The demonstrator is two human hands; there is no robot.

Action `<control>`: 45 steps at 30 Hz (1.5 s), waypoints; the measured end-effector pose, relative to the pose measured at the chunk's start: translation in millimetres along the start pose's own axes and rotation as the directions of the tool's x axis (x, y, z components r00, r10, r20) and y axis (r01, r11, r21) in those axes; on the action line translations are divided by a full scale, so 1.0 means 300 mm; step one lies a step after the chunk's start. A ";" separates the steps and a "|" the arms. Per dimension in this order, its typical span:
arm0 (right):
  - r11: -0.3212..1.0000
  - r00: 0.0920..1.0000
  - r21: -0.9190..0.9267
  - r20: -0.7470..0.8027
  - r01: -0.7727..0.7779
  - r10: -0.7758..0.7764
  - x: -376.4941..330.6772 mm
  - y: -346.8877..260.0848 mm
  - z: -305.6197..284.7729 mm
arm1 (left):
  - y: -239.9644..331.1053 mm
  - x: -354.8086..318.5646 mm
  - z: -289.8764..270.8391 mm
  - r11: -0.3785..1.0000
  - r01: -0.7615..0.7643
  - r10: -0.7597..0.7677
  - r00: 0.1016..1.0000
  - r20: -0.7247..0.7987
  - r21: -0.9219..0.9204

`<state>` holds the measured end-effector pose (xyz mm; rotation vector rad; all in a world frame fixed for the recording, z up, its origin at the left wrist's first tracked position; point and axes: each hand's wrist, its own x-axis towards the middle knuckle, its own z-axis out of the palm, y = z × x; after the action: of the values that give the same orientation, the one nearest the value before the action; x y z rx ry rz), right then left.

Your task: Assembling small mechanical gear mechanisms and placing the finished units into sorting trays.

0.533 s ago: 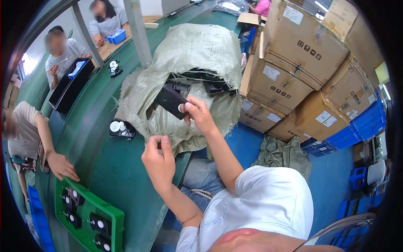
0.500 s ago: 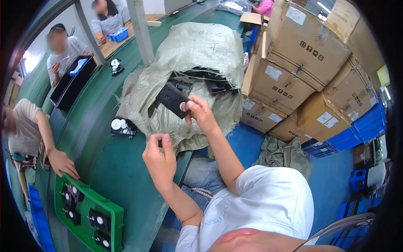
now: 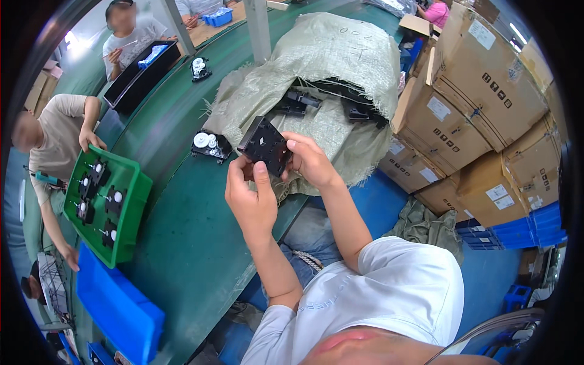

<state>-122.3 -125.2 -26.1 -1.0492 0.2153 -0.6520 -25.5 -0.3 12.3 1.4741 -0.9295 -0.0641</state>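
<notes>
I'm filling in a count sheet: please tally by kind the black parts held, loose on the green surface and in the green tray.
Black boxy plastic part, held: 1
Black mechanisms with round white gears, on the green work surface: 2
Black parts with round white knobs, in the green plastic tray: 5
Total: 8

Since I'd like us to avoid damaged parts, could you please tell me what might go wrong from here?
The black plastic housing is held up between the left hand and right hand, so it might slip.
If dropped, it could strike the nearby gear assembly, whose white gears lie exposed on the green belt.
The woven sack has a frayed opening; loose strands might snag parts.
</notes>
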 end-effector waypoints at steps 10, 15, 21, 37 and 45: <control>0.927 0.963 -0.258 0.082 0.271 -0.259 0.016 0.035 0.039 | 0.006 0.009 -0.003 0.993 -0.086 0.077 0.991 0.111 0.079; 0.924 0.970 -0.298 0.081 0.242 -0.227 0.023 0.052 0.056 | -0.018 0.016 0.019 0.979 -0.197 0.188 0.971 0.145 0.049; 0.987 0.985 -0.037 0.078 0.157 -0.154 0.034 0.060 0.074 | 0.054 0.043 -0.065 0.987 -0.126 0.110 0.981 0.158 0.095; 0.974 0.991 0.224 0.131 -0.018 -0.012 0.088 0.158 0.144 | -0.465 1.077 -0.395 0.871 0.443 -0.477 0.867 0.145 0.214; 0.959 0.992 0.278 0.129 -0.051 0.016 0.055 0.111 0.140 | -0.872 1.311 -0.450 0.765 0.558 -0.598 0.801 0.032 0.321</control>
<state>-76.5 -93.1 -31.6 -0.8077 0.0289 -0.5649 440.8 -155.0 3.8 2.0248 -0.5629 -0.5062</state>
